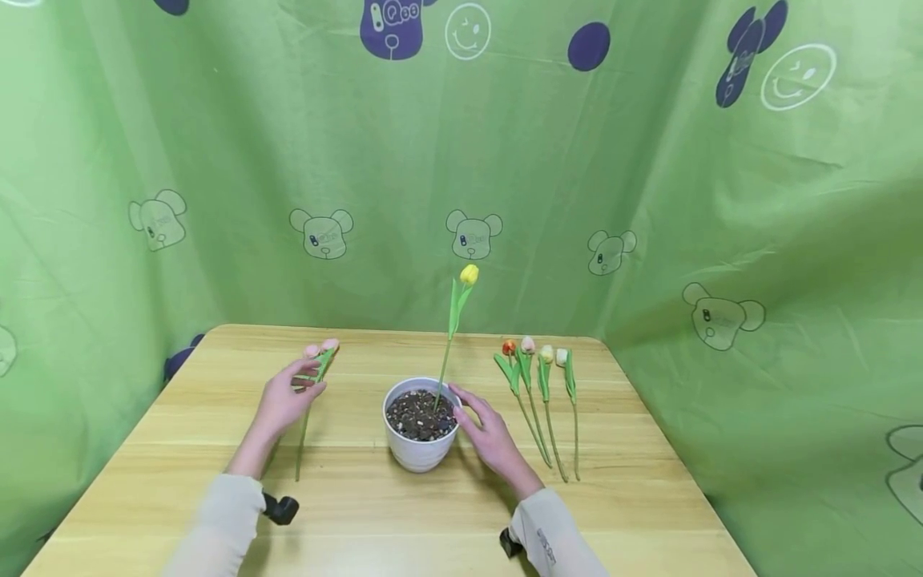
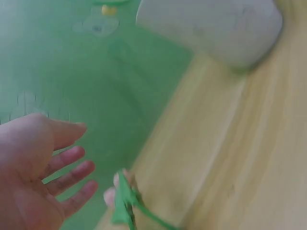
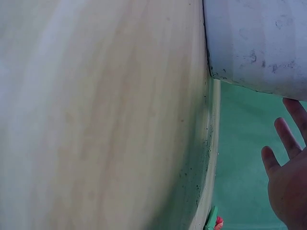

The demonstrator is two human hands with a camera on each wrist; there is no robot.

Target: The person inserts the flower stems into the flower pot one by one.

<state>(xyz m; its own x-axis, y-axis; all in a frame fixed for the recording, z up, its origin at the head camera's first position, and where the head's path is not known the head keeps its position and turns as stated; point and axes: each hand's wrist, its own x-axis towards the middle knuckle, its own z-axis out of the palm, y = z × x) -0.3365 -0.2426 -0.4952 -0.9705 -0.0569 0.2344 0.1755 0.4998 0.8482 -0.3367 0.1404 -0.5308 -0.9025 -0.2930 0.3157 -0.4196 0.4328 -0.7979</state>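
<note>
A white ribbed flowerpot (image 1: 421, 455) full of dark soil (image 1: 411, 413) stands on the table. One yellow tulip (image 1: 469, 275) rises from the soil, its stem leaning slightly right. My right hand (image 1: 489, 433) is at the pot's right side, fingers extended and touching it near the rim. In the right wrist view those fingers (image 3: 288, 136) are spread beside the pot wall. My left hand (image 1: 287, 394) hovers by two pink tulips (image 1: 329, 344) lying on the left of the table. The left wrist view shows its fingers (image 2: 72, 183) apart from the flowers, holding nothing.
To the pot's right lie a red tulip (image 1: 509, 347), a light pink tulip (image 1: 528, 344), a pale yellow tulip (image 1: 546, 353) and a white tulip (image 1: 562, 357). Green printed curtains (image 1: 389, 272) enclose the wooden table (image 1: 375, 521) at the back and sides.
</note>
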